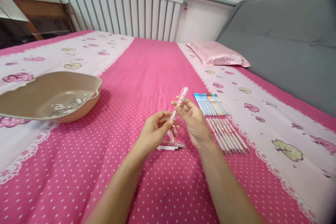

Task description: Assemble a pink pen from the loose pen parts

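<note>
Both hands grasp one slim pink translucent plastic pen (180, 102) above the pink dotted bedsheet (147, 73): right hand (193, 119) pinches the barrel, left hand (154, 129) its lower tip, long axis tilting up-right.

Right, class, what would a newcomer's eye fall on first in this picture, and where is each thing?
The bright pink polka-dot bedspread fills the view, and at its centre the left hand and right hand hold a pale pink pen between them. Just right of the hands lie a row of blue and orange pens and, nearer, a row of pale pens. A beige basin holding small bits sits at the left.
</note>
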`<state>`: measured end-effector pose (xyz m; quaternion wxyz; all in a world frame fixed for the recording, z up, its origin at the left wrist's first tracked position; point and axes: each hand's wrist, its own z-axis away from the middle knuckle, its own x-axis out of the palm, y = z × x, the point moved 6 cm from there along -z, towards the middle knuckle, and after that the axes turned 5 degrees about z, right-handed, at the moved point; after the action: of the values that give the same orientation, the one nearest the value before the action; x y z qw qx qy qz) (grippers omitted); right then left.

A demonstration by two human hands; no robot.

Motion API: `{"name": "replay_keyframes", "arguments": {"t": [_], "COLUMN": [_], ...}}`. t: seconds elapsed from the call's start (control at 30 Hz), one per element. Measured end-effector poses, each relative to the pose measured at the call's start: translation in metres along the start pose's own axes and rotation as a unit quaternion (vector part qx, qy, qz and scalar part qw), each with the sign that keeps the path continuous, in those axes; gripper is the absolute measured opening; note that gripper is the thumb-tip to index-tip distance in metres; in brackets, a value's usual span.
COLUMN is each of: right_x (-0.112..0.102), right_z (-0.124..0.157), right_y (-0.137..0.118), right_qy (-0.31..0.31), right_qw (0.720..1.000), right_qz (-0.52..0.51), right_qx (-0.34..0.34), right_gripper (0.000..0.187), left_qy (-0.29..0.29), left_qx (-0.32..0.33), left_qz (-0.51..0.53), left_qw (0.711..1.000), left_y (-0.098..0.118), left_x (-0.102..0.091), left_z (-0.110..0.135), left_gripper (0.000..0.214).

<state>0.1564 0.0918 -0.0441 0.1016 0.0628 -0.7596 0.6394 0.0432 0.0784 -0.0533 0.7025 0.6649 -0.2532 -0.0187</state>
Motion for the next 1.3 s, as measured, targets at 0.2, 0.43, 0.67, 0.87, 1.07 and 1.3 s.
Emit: {"name": "replay_keyframes", "arguments": {"t": [0.2,0.43,0.67,0.87,1.07,1.3], "right_x": [0.006,0.004,0.0,-0.002,-0.004,0.004], "right_z": [0.002,0.0,-0.001,-0.001,-0.001,0.001], "right_y": [-0.005,0.001,0.004,0.005,0.007,-0.001], "right_qy": [-0.057,-0.035,-0.007,0.019,0.03,-0.036], "right_qw": [0.997,0.997,0.998,0.998,0.999,0.998], "right_qz": [-0.057,-0.056,-0.053,-0.045,-0.025,-0.042], "right_qx": [-0.002,0.027,0.035,0.039,0.031,0.02], "right_gripper": [0.033,0.041,0.04,0.041,0.041,0.036], "left_qy": [0.009,0.015,0.012,0.005,-0.004,0.009], "left_qx": [0.002,0.005,0.003,0.001,-0.004,0.001], "left_qz": [0.002,0.018,0.005,0.004,0.003,0.001], "left_qw": [1.0,1.0,1.0,1.0,1.0,1.0], "left_y": [0.001,0.0,0.001,0.002,0.001,0.001], "left_x": [-0.001,-0.002,0.0,0.001,0.001,-0.001], "left_z": [0.001,0.0,0.001,0.001,0.001,0.001], "left_gripper": [0.018,0.02,0.021,0.023,0.028,0.021]}}
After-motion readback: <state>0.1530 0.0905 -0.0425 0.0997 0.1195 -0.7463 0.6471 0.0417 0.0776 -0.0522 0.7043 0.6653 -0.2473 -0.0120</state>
